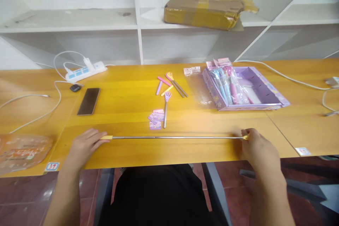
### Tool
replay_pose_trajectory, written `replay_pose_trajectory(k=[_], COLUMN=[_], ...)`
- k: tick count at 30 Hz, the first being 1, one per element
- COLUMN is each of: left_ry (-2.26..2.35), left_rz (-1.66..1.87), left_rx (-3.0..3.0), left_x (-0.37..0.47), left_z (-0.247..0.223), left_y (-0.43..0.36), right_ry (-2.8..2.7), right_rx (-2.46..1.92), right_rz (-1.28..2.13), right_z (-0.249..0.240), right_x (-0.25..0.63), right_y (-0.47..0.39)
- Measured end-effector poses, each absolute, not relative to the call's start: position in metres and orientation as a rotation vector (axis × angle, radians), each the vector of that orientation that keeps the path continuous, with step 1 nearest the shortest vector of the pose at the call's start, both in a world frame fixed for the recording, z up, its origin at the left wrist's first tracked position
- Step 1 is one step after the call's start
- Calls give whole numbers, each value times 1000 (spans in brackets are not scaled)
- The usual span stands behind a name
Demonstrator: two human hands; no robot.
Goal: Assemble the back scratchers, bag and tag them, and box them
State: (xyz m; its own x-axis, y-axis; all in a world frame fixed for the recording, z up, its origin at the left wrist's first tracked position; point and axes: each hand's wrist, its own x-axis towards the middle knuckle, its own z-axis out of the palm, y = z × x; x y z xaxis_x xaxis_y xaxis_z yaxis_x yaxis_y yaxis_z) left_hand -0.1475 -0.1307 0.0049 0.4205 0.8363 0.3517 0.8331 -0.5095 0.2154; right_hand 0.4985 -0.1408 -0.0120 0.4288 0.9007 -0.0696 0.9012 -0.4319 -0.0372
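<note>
A telescopic back scratcher (169,137) with a yellow handle is stretched out long and level above the table's front part. My left hand (86,144) is closed around its yellow handle end. At the other end, my right hand (258,146) grips the yellow claw head, mostly hidden by the fingers. Beyond the rod lie a purple back scratcher (166,109) with its metal rod collapsed, and small printed cards (156,119). Farther back are pink and yellow back scratchers (178,85) and loose handle sleeves (164,81) in pink, purple and yellow.
A purple display box (267,88) at the right holds bagged back scratchers (225,84), beside clear plastic bags (198,88). At the left are a phone (89,101), a power strip (86,72) and cables. A taped cardboard box (203,10) sits on the shelf.
</note>
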Motion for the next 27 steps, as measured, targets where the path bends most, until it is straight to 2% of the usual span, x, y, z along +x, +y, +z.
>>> replay_pose_trajectory(k=[4,7,12,14,21,27], left_ry=[1451,1356,1289,1280,1329,1406], left_rz=[676,651,704,686,457,264], left_rx=[2753,2819,2831,2822,2619,2553], left_x=[-134,-90,15,37,25,31], left_z=[19,22,10,2,-28,-28], left_y=[-129,-128,-133,-134,-123,-120], right_ry=[1554,1620,2240,2388,2643,2713], right_rx=[2675,2628,2281,2118,2039,2104], right_rz=[-76,-56,-178,-100,-65,-185], right_z=[3,11,0,-9,-34,-40], right_x=[497,463,344,308,297,304], right_y=[-124,-113,-130,-139,-131,-127])
